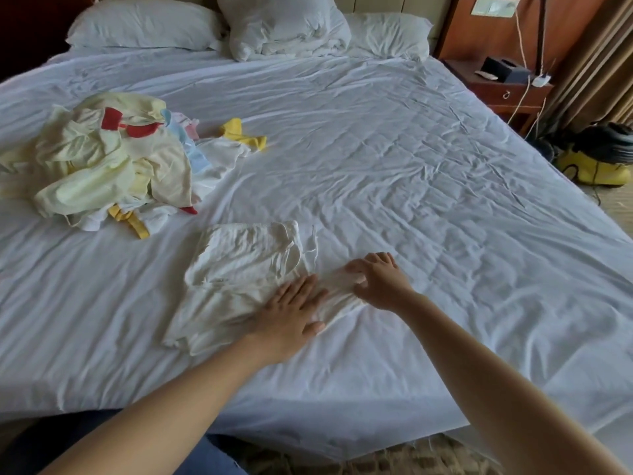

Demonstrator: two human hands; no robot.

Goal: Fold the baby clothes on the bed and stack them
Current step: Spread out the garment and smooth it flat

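Right fingertips [356, 270] curled, pinching a bunched end of the cream garment [239, 269], probably a sleeve or side flap; fabric between the hands looks gathered and slightly taut. Right hand [380, 282] arched above the sheet, thumb side under the cloth, exact thumb contact not readable. Left fingers [303, 286] straight and together, palm down; left hand [291, 310] presses flat on the garment's right edge, gripping nothing. Garment lies near the front edge of the bed [428, 173], partly doubled over itself, upper half creased, a thin tie trailing just beside it. Judged step: folding the loose end inward across the body. To do it well: left palm acts as the fold line and anchor, so hold it firm; lift the pinched end only slightly, carry it over the left fingers' edge, lay it flat, then slip the left hand out and smooth outward. Tuck the tie in first. Unfolded pile [109, 159], pale yellow with red and blue pieces, sits well apart on the far left; no folded stack visible yet, so task appears early.
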